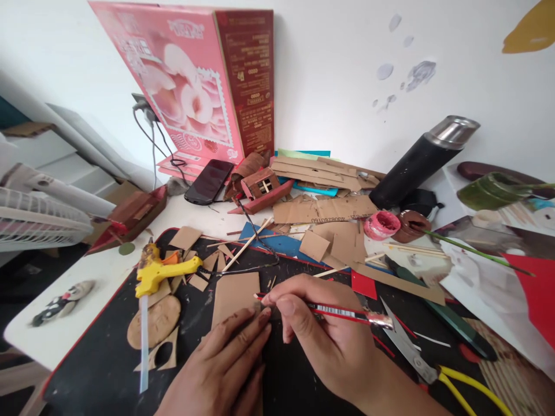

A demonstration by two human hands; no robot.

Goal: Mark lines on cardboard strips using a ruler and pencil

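My left hand (221, 358) lies flat, fingers stretched out, pressing on a piece of brown cardboard (235, 294) on the black mat. In my right hand (325, 341) is a red-and-black pencil (340, 312), pinched near its point, its metal-capped end slanting off to the right. The point is at the right edge of the cardboard, just beyond my left fingertips. Part of the cardboard is hidden under my left hand. Several small cardboard scraps (185, 237) lie behind it.
To the left, a yellow glue gun (167, 268) rests over a cardboard oval (167, 320). Yellow-handled scissors (422, 364) and a green utility knife (455, 326) lie at right. Behind are a small red house model (260, 188), a phone (208, 182), paint pots (381, 224) and a black thermos (420, 162).
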